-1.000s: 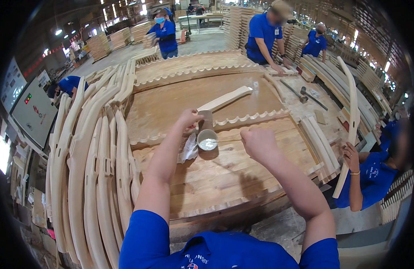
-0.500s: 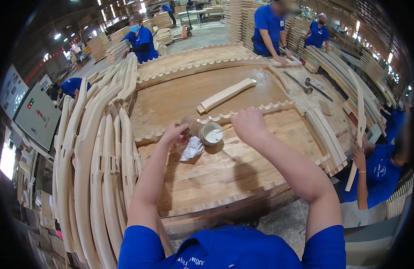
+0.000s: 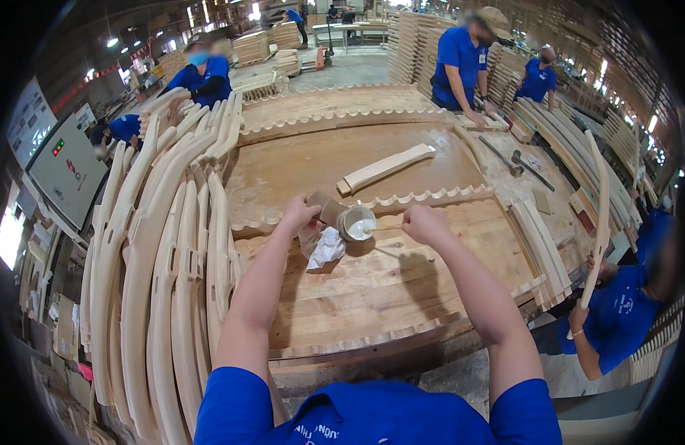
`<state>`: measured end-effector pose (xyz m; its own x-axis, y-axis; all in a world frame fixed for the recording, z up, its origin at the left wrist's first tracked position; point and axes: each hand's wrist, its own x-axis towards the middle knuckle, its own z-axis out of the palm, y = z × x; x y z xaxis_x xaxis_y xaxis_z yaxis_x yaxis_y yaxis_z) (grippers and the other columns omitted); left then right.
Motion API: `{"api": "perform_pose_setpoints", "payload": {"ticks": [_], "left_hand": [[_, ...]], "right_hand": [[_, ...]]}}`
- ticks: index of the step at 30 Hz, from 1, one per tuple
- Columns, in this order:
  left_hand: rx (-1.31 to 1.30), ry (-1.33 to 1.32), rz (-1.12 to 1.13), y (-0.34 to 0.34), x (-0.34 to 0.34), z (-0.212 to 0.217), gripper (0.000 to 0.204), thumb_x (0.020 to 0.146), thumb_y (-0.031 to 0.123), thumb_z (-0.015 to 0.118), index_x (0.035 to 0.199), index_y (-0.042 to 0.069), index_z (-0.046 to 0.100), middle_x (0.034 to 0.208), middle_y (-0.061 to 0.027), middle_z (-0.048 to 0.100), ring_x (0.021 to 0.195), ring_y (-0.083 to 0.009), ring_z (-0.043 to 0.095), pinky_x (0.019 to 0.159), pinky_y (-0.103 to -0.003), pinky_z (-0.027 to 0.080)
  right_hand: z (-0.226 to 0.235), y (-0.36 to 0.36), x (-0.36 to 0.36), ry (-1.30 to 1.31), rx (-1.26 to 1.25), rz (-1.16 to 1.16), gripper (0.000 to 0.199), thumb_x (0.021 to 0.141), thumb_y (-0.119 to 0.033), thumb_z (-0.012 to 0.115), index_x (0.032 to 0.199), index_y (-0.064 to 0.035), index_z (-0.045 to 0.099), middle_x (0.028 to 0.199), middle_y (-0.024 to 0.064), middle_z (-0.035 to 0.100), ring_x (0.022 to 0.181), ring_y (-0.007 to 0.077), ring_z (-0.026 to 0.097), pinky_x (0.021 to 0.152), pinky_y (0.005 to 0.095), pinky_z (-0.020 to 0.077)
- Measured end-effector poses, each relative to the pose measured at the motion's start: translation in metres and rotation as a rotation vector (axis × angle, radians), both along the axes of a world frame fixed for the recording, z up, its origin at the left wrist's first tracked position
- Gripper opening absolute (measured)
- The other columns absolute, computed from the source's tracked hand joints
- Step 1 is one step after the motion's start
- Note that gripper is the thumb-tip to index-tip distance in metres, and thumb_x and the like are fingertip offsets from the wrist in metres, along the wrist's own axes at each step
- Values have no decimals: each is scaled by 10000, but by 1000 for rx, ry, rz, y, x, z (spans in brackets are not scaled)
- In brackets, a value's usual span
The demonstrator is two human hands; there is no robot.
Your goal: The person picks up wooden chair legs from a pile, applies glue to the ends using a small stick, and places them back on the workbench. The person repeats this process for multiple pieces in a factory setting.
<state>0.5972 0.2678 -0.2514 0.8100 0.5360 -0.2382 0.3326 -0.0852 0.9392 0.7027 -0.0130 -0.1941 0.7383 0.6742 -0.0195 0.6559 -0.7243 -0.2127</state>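
Note:
A small round pot [image 3: 357,223] with white, glue-like liquid stands on the wooden board in front of me. My right hand [image 3: 425,225] is closed round a thin stick [image 3: 383,232], whose far end reaches into the pot. To the pot's left, my left hand [image 3: 301,213] pinches the edge of a brown piece [image 3: 325,207] that leans against the pot; its kind is unclear. Below that hand lies a crumpled white cloth [image 3: 327,249]. Beyond the pot, a pale shaped wood piece [image 3: 387,169] rests on the brown panel [image 3: 298,167].
Long curved wooden parts [image 3: 157,289] are piled at the left. Scalloped rails [image 3: 431,196] cross the table. Two hammers [image 3: 517,164] lie at the right, near stacked wood strips [image 3: 539,241]. Co-workers in blue stand around; one at right holds a long wood piece [image 3: 602,211].
My right hand has lowered, turned and drawn slightly back, with the stick still at the pot. The brown piece shows more beside the pot. The co-worker at far left has leaned over the pile.

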Motion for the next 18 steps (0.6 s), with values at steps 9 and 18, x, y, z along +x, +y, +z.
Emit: {"api": "perform_pose_setpoints", "payload": {"ticks": [9, 18], "left_hand": [[199, 146, 151, -3, -21, 19, 485, 840, 255, 625, 1175, 0, 384, 765, -128, 600, 549, -201, 625, 443, -296, 506], [357, 147, 258, -7, -146, 108, 517, 846, 309, 614, 1232, 27, 418, 800, -110, 614, 566, -143, 607, 479, -262, 491]], "right_hand": [[-47, -34, 26, 563, 414, 37, 244, 773, -251, 598, 831, -30, 684, 658, 81, 628, 645, 177, 600, 622, 320, 466], [-24, -28, 18, -185, 264, 240, 145, 799, -173, 575, 812, -60, 665, 802, 115, 669, 736, 251, 656, 626, 344, 501]]}}
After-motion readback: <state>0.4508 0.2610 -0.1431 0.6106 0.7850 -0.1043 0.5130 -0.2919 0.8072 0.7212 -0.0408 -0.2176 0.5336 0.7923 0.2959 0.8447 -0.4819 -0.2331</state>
